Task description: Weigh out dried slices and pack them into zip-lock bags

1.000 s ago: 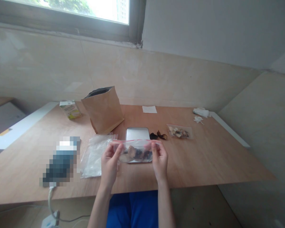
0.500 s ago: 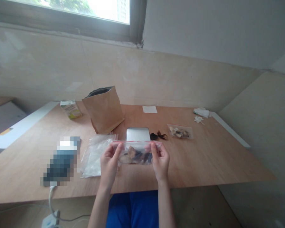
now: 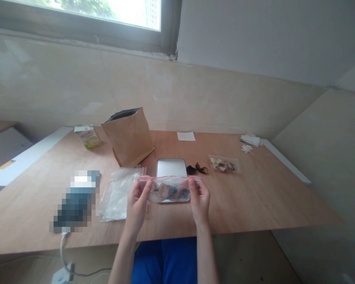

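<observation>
A clear zip bag with a red strip along its top holds brown and dark dried pieces. My left hand pinches its upper left corner between thumb and fingers. At the opposite corner, my right hand grips the same strip. Both hold the bag stretched over the near part of a flat silver-topped scale, which it partly hides. Just right of the scale lie two dark curled dried pieces. Beside my left hand rests a stack of clear zip bags.
An open brown paper pouch stands behind the bags, with a small carton to its left. Another filled zip bag lies at right. A white paper and a tissue pack are farther back. A blurred, cabled device lies left.
The held bag has tilted or lifted slightly, and the pieces inside have shifted. More of the scale's near edge shows below it. Both hands keep their grip.
</observation>
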The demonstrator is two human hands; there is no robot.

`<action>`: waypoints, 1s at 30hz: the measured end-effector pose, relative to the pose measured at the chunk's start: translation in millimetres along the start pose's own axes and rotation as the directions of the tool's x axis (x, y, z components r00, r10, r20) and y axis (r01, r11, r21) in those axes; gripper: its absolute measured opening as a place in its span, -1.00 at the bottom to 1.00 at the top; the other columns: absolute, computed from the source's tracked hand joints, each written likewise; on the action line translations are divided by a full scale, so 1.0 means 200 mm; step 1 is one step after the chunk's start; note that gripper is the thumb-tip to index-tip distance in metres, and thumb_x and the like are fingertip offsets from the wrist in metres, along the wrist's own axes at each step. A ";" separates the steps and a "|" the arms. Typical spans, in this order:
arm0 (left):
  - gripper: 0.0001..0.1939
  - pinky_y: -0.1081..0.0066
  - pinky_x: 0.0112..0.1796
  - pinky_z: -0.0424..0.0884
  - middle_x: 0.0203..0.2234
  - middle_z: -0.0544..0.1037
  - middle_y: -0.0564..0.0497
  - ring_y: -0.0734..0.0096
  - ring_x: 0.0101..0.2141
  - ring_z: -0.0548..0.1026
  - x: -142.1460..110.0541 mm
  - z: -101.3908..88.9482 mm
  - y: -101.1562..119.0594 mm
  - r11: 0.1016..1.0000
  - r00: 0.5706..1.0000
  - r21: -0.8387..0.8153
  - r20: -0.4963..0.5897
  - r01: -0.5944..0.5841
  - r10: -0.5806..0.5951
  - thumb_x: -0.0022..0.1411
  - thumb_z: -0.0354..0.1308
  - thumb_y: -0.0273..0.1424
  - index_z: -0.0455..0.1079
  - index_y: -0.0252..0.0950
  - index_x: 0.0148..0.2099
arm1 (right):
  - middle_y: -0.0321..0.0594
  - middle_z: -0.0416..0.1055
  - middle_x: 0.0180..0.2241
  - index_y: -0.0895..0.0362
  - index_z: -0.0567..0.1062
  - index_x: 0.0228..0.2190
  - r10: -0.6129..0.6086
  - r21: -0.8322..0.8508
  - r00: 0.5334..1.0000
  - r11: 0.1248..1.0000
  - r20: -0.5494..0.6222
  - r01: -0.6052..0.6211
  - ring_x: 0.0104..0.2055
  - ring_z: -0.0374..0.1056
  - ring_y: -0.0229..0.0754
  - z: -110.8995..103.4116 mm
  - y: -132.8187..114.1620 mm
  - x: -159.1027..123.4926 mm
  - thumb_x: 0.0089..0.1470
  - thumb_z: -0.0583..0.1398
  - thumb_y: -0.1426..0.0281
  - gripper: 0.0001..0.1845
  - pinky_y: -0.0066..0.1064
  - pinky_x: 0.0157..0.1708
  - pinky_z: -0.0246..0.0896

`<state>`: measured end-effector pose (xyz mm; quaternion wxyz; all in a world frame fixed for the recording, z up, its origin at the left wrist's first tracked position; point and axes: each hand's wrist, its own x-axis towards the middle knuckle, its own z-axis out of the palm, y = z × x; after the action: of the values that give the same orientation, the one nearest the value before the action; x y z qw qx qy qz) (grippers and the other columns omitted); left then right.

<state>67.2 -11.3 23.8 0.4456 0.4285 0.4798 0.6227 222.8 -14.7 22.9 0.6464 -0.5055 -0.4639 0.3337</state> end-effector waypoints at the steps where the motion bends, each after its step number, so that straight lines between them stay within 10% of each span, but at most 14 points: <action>1: -0.67 0.46 -0.31 0.39 -0.42 0.51 0.01 0.41 -0.37 0.47 0.00 0.00 -0.01 1.000 1.000 -0.022 0.011 0.003 -0.003 0.09 0.15 -0.13 0.40 -0.31 -0.26 | -0.20 0.52 -0.48 0.16 0.47 -0.47 0.004 0.015 1.000 1.000 0.004 -0.004 -0.43 0.44 -0.20 0.00 0.00 0.00 0.09 0.12 0.13 -0.65 -0.40 -0.35 0.36; 30: -0.78 0.49 -0.39 0.34 -0.48 0.50 0.04 0.43 -0.42 0.46 0.00 -0.02 0.01 0.998 0.997 -0.007 0.045 0.068 -0.068 -0.03 0.27 -0.25 0.45 -0.30 -0.37 | -0.27 0.48 -0.50 0.14 0.52 -0.51 -0.003 0.002 0.997 1.000 0.083 0.003 -0.43 0.40 -0.25 0.01 -0.02 -0.01 0.00 0.23 0.28 -0.82 -0.48 -0.42 0.29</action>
<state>63.6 -11.9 24.4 0.4790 0.4238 0.4812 0.5995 221.1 -16.6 25.7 0.6275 -0.4900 -0.4908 0.3538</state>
